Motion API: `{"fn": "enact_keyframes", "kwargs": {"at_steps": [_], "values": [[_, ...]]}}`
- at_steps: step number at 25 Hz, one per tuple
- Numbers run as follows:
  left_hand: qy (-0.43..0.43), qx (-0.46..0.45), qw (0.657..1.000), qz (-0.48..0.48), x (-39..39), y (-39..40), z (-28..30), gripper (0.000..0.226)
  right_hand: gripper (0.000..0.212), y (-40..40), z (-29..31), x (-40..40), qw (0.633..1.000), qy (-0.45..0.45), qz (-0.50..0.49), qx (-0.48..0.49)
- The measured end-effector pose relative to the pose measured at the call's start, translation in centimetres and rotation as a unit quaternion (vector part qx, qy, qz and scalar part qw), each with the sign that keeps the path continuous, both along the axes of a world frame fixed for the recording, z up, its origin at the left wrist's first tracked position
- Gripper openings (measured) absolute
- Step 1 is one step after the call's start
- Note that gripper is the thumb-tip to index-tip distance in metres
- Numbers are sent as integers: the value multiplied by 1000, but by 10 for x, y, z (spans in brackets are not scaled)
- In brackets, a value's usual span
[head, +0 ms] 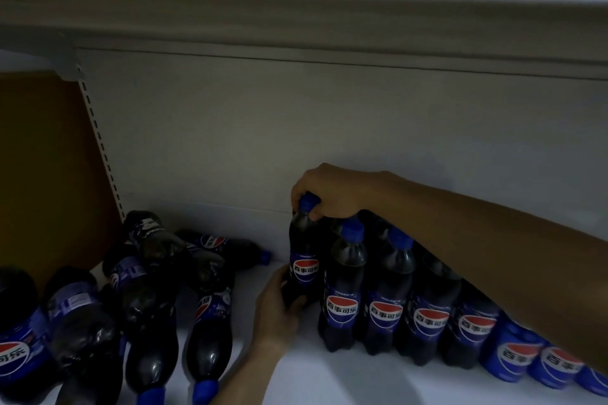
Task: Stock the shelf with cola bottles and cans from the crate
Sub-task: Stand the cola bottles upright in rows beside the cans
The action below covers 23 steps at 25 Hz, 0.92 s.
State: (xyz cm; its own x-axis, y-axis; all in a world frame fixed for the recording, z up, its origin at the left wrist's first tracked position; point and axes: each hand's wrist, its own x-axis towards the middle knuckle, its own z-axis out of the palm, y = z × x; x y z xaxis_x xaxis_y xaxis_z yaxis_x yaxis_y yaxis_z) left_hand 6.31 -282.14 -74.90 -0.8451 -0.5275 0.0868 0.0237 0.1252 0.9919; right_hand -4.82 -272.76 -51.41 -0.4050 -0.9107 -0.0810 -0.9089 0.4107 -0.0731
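Far to the left of my hands, I see a heap [138, 293] of cola bottles lying on their sides on the white shelf [329, 381], blue caps pointing every way, some toward me at the front edge. Behind the heap stands a brown side panel [49, 168] beside a slotted upright.

My left hand [279, 302] comes up from below and curls round the lower body of one upright bottle [304, 260], thumb in front and fingers wrapped behind it. That bottle stands on the shelf between the heap and the row, its red, white and blue label facing me.

My right hand [324, 196] reaches in from the right, directly above the left hand, and grips the same bottle at the top, fingers closed over the blue cap [308, 201] and the thumb pressing the neck.

Just right of the held bottle, under my right forearm, a row [404, 302] of upright bottles stands shoulder to shoulder, labels forward. Further right, beneath the forearm, blue cans [533, 362] continue the line along the shelf front. The held bottle sits just beside the first bottle of the row; I cannot tell whether they touch.
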Motion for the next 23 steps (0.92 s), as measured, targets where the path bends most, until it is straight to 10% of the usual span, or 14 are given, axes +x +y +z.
{"fn": "enact_keyframes", "kwargs": {"at_steps": [5,16,23], "values": [[-26,-112,991,-64,3,-9,-13,79,29,-2,0,2,1000,0,-9,10],[-50,-124,986,-100,18,-6,-8,76,44,12,-1,39,991,118,-48,-47],[121,-154,981,7,116,-41,54,39,27,16,-78,102,945,185,1,-270]]}}
